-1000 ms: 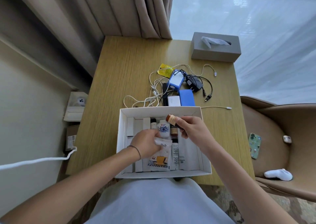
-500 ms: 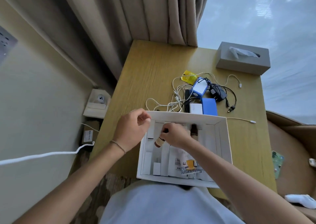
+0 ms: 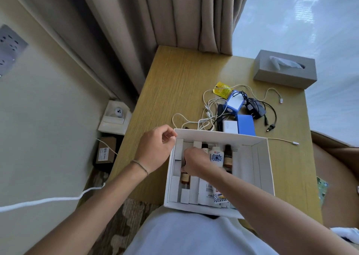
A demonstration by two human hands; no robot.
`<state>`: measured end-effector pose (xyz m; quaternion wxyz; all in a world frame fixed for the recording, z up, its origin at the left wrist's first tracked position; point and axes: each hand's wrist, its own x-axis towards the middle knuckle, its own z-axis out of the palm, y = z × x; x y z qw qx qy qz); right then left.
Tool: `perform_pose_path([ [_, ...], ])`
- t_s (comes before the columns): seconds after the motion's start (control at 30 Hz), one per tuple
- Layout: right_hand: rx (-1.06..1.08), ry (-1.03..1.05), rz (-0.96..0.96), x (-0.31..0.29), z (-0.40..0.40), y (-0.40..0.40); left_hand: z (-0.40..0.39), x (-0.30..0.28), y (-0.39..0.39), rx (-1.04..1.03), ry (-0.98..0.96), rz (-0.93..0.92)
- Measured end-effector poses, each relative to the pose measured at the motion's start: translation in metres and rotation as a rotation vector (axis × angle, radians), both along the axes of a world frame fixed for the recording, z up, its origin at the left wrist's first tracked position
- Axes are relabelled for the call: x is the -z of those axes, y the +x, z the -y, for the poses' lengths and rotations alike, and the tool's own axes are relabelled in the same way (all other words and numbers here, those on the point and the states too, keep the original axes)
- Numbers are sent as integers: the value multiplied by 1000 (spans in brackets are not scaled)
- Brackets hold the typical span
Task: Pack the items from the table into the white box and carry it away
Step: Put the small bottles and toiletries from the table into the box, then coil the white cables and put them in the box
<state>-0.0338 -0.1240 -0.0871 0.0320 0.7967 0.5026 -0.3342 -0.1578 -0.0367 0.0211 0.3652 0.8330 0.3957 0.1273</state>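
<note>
The white box (image 3: 270, 167) sits at the near edge of the wooden table (image 3: 174, 91). It holds white cartons, a white bottle with a blue pattern (image 3: 216, 156), an upright brown bottle (image 3: 227, 155) and a printed sachet (image 3: 219, 197). My right hand (image 3: 196, 162) is down in the box's left part, closed on a small brown bottle (image 3: 185, 178) that lies between the cartons. My left hand (image 3: 155, 147) hovers at the box's far left corner, fingers curled with nothing in them. Behind the box lie tangled cables (image 3: 206, 118), a white charger (image 3: 230, 126), a blue power bank (image 3: 245, 125), a blue-and-white device (image 3: 235, 101), a black adapter (image 3: 255, 109) and a yellow packet (image 3: 221, 87).
A grey tissue box (image 3: 285, 74) stands at the table's far right corner. Curtains (image 3: 174, 17) hang behind the table. A brown chair (image 3: 338, 157) is at the right. On the floor to the left are a cardboard carton (image 3: 105, 152) and a white cord (image 3: 48, 200).
My right hand carried the brown bottle from above the box's middle down into its left part. My left hand left the sachet and moved to the box's far left corner. The view shifted left.
</note>
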Motion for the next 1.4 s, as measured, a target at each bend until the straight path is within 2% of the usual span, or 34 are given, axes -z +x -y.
perform_pose_path([
  [0.13, 21, 70, -39, -10, 9, 1, -5, 0, 15, 42, -8, 8],
  [0.33, 173, 378, 5, -63, 17, 31, -18, -4, 54, 108, 1, 28],
  [0.53, 478, 502, -64, -104, 14, 92, -30, 4, 105, 164, 45, -41],
  [0.63, 596, 513, -80, -108, 17, 123, -36, 17, 132, 198, 38, -232],
  [0.8, 672, 544, -106, -104, 26, 146, -39, 38, 169, 278, 113, -822],
  [0.9, 698, 533, -145, -101, 30, 150, -39, 43, 177, 358, 37, -933],
  [1.03, 708, 550, -193, -104, 35, 148, -38, 45, 176, 314, -65, -833],
  [1.13, 702, 568, -205, -106, 33, 147, -34, 34, 172, 285, -108, -669],
  [1.23, 668, 606, -184, -108, 31, 143, -31, 15, 165, 264, -73, -448],
  [1.4, 366, 680, -278, -112, 19, 134, -24, -27, 154, 227, -99, -42],
])
